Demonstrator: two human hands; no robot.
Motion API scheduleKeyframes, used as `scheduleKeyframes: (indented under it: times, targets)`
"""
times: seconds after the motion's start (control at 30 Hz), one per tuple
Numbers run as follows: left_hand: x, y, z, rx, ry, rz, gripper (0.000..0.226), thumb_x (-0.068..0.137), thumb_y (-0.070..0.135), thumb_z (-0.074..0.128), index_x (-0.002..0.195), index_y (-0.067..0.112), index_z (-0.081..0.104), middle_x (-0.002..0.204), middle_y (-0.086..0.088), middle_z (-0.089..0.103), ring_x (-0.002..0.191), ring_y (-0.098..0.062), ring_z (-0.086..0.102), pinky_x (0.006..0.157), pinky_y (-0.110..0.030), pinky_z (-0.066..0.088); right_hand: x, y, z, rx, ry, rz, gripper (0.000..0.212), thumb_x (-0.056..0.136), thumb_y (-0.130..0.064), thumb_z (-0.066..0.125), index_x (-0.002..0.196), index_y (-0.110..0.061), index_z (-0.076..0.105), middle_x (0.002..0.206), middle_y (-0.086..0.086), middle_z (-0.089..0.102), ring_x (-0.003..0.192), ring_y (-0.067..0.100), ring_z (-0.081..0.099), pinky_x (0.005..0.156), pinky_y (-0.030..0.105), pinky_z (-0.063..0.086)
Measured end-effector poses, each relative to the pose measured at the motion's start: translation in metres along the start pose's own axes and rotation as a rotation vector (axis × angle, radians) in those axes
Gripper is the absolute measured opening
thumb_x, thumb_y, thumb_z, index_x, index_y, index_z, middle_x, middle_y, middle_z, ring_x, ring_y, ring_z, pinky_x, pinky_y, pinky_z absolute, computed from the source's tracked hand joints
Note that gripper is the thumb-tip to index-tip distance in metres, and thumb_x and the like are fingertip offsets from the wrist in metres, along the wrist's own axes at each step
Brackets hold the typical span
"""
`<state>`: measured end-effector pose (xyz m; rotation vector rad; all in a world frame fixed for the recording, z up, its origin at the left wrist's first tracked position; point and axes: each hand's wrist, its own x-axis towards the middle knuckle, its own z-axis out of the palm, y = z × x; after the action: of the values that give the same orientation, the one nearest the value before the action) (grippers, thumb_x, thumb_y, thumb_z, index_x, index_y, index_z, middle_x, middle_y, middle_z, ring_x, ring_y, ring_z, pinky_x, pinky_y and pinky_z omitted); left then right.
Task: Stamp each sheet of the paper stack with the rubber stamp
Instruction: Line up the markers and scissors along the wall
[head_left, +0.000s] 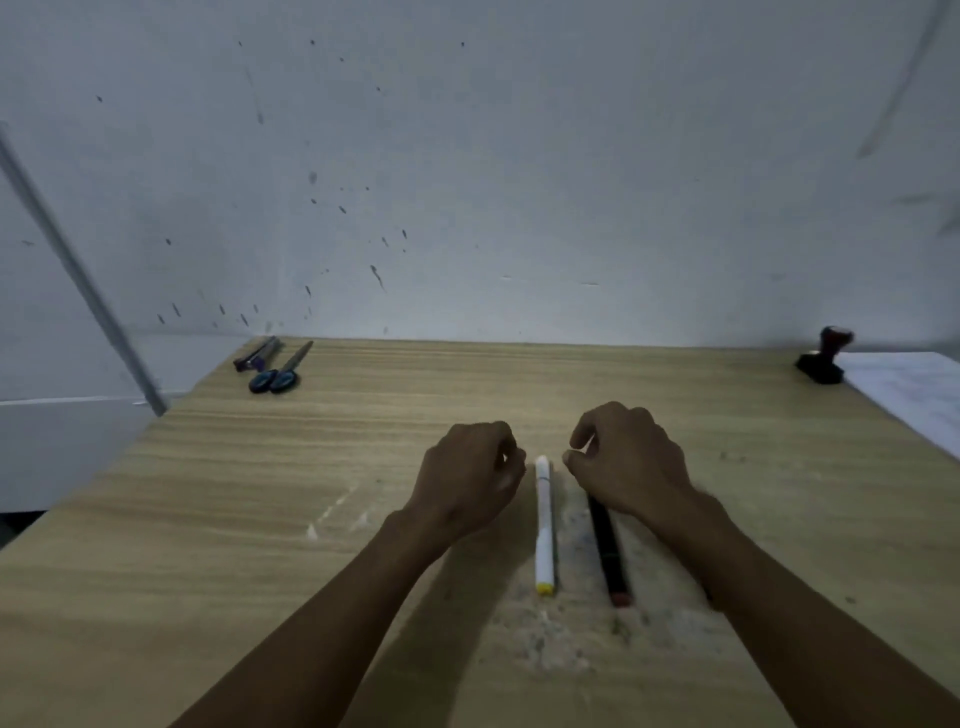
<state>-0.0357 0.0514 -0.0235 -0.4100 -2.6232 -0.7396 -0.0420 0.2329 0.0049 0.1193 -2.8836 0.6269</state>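
Hands: I saw left hand (470, 475) and right hand (626, 462) loosely curled, holding nothing.
Stamp (826, 358): stood upright, far right of my right hand, the nearer one.

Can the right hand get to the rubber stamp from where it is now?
Probably yes: the right hand hovers empty over the black marker, and only bare table lies between it and the rubber stamp.

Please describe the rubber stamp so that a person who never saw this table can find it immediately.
Start at the wooden table and follow its far edge along the wall to the right corner, where white paper lies. The rubber stamp stands upright just left of that paper. It is the only standing object: dark base, knob handle, unlike the flat-lying markers and scissors.
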Motion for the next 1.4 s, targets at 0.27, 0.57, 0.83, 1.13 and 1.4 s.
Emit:
scheduleKeyframes:
  times: [0.27, 0.57, 0.83, 1.13, 1.4]
  targets:
    - [-0.012, 0.025, 0.035, 0.203, -0.220, -0.277, 0.051, 0.076, 0.073, 0.050, 0.068, 0.025, 0.036, 0.071, 0.005, 0.041, 0.066, -0.018, 0.049, 0.054, -0.029, 0.032, -0.028, 0.024, 0.003, -0.111, -0.091, 0.163, 0.031, 0.076, -0.048, 0.069, 0.082, -0.026, 0.049, 0.079, -0.005, 0.046, 0.071, 0.019, 0.049, 0.054, 0.027, 0.034]
    - [-0.009, 0.035, 0.036, 0.195, -0.281, -0.389, 0.044, 0.081, 0.050, 0.056, 0.109, 0.017, 0.048, 0.105, -0.006, 0.051, 0.093, -0.026, 0.056, 0.070, -0.032, 0.037, -0.036, 0.020, 0.011, -0.117, -0.156, 0.229, 0.043, 0.073, -0.052, 0.071, 0.084, -0.025, 0.040, 0.074, -0.006, 0.036, 0.070, 0.017, 0.045, 0.057, 0.027, 0.034]
    - [-0.002, 0.000, 0.008, -0.105, -0.209, -0.503, 0.035, 0.083, 0.040, 0.061, 0.089, 0.006, 0.056, 0.083, -0.007, 0.055, 0.070, -0.020, 0.056, 0.056, -0.028, 0.041, -0.031, 0.004, 0.015, -0.050, -0.146, 0.162, 0.031, 0.072, -0.041, 0.070, 0.074, -0.020, 0.047, 0.076, -0.001, 0.058, 0.067, 0.018, 0.059, 0.051, 0.025, 0.038]
    - [0.005, -0.081, -0.059, -0.129, -0.105, -0.642, 0.028, 0.078, 0.027, 0.062, 0.082, 0.000, 0.058, 0.077, -0.015, 0.060, 0.064, -0.027, 0.056, 0.051, -0.024, 0.039, 0.000, -0.061, 0.036, 0.137, -0.183, 0.095, 0.026, 0.070, -0.032, 0.074, 0.071, -0.014, 0.055, 0.068, 0.002, 0.057, 0.056, 0.017, 0.057, 0.044, 0.022, 0.033]
    - [0.045, -0.161, -0.093, 0.084, -0.053, -0.642, 0.033, 0.077, 0.016, 0.061, 0.056, 0.012, 0.036, 0.056, -0.003, 0.039, 0.051, -0.018, 0.040, 0.053, -0.026, 0.031, 0.057, -0.130, 0.070, 0.302, -0.250, 0.063, 0.023, 0.067, -0.023, 0.071, 0.077, -0.010, 0.055, 0.074, 0.005, 0.062, 0.058, 0.021, 0.063, 0.047, 0.028, 0.050]
